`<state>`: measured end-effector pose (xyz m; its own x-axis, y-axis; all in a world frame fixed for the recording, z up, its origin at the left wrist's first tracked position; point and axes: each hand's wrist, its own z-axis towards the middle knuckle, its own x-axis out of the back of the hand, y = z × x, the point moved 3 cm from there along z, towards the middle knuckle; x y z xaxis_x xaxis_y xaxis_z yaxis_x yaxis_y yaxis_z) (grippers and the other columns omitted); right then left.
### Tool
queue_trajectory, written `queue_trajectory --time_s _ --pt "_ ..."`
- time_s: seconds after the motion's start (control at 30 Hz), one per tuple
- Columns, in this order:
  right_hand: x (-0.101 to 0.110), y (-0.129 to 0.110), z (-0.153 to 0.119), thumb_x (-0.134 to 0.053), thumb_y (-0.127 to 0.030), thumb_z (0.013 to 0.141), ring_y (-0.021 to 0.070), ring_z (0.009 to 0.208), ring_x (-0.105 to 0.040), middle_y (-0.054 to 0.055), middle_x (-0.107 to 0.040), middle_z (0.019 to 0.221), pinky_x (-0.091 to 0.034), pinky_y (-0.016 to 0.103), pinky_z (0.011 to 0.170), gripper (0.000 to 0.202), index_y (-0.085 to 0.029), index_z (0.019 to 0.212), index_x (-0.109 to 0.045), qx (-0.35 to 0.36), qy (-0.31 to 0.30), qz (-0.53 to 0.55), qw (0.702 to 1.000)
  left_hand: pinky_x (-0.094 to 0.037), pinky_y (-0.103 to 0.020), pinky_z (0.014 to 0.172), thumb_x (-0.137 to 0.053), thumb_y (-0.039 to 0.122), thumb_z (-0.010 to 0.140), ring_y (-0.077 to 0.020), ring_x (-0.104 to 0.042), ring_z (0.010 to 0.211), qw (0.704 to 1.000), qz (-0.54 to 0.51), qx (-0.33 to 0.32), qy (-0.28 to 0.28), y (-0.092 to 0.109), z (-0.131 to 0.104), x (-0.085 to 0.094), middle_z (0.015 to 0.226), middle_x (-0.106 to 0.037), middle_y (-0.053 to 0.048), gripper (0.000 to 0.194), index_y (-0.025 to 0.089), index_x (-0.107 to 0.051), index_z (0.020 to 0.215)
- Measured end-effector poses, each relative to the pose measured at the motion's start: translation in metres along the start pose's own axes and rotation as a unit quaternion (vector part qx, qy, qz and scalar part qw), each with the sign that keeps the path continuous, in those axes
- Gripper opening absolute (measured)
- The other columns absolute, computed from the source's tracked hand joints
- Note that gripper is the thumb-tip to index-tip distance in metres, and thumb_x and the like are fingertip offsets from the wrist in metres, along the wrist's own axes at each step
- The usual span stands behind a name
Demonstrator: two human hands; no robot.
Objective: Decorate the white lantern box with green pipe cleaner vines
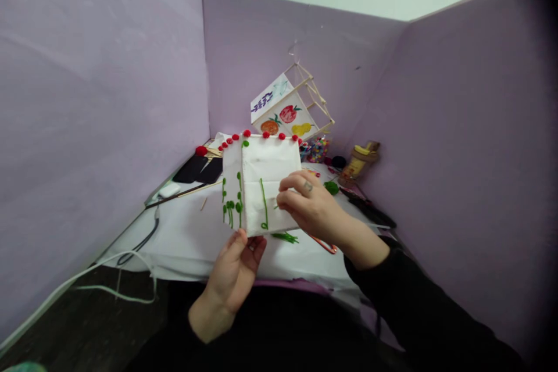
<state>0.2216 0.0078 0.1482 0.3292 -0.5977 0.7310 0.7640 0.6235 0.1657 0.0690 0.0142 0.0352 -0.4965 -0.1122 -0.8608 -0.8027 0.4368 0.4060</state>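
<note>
Propping up the white box (271, 165): the left hand (238, 270) reaches up from below, palm turned up, wrist low, thumb on the front at the bottom corner and the other fingers behind and under it.
Left grip: partly closed, with the box's lower corner between thumb and fingers.
Right hand (307, 200): comes in from the right over the box's front, forearm slanting up and leftward out of a black sleeve (418, 296), back of the hand showing, fingers bent.
Right grip: fingertips drawn together at the front panel; a short green piece (276, 207) shows just beside them, though whether they pinch it I cannot tell.
Box: held tilted above the white tabletop (187, 244), red balls (265, 135) along its top edge, a green stem (264, 203) on the front.
Green strips (285, 238): on the tabletop, near the box's lower edge.
Painted lantern (283, 110): tilted, behind the box.
</note>
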Motion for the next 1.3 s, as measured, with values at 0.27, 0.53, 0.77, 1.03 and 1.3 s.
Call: queue_trajectory --time_s 0.27,0.53,0.77,1.03,1.3 --pt "-0.010 -0.008 -0.003 -0.043 -0.007 0.088 0.0193 0.088 -0.046 0.006 -0.054 0.092 -0.045 0.032 0.077 0.019 -0.017 0.083 -0.058 0.056 -0.080 -0.004 0.995 -0.057 -0.030 0.074 -0.061 0.010 0.080 -0.0139 -0.064 0.071 1.000 -0.001 -0.002 -0.018 -0.001 0.000 0.002 0.075 -0.069 -0.005 0.011 0.013 -0.066 0.071" --pt "-0.015 -0.008 -0.002 -0.046 -0.009 0.088 0.0189 0.087 -0.045 0.006 -0.055 0.093 -0.042 0.031 0.077 0.016 -0.016 0.082 -0.059 0.056 -0.099 -0.014 0.993 -0.056 -0.030 0.074 -0.060 0.011 0.082 -0.0136 -0.063 0.071 1.000 -0.003 -0.001 -0.017 -0.001 0.001 0.003 0.077 -0.069 -0.005 0.011 0.013 -0.067 0.075" --pt "-0.017 -0.008 -0.002 -0.046 -0.010 0.088 0.0178 0.086 -0.044 0.006 -0.055 0.091 -0.041 0.029 0.075 0.016 -0.017 0.080 -0.058 0.049 -0.104 -0.010 0.993 -0.056 -0.030 0.074 -0.061 0.012 0.081 -0.0143 -0.064 0.073 1.000 -0.001 0.003 -0.020 -0.002 0.002 0.004 0.078 -0.069 -0.005 0.008 0.014 -0.067 0.074" --pt "-0.010 0.000 -0.005 -0.053 -0.016 0.087 0.0169 0.083 -0.047 0.007 -0.055 0.087 -0.044 0.030 0.074 0.007 -0.017 0.090 -0.059 0.002 -0.045 0.077 0.996 -0.055 -0.029 0.074 -0.061 0.011 0.080 -0.0141 -0.063 0.072 1.000 -0.005 0.001 -0.013 -0.001 0.000 0.001 0.079 -0.069 -0.005 0.009 0.013 -0.067 0.074" --pt "-0.005 -0.015 -0.023 -0.054 -0.010 0.083 0.0181 0.085 -0.048 0.006 -0.052 0.088 -0.045 0.036 0.077 0.015 -0.020 0.091 -0.061 -0.047 0.001 0.133 0.990 -0.055 -0.029 0.073 -0.062 0.011 0.080 -0.0137 -0.063 0.072 1.000 -0.002 0.003 -0.021 0.000 0.000 0.000 0.078 -0.069 -0.005 0.010 0.014 -0.066 0.071"
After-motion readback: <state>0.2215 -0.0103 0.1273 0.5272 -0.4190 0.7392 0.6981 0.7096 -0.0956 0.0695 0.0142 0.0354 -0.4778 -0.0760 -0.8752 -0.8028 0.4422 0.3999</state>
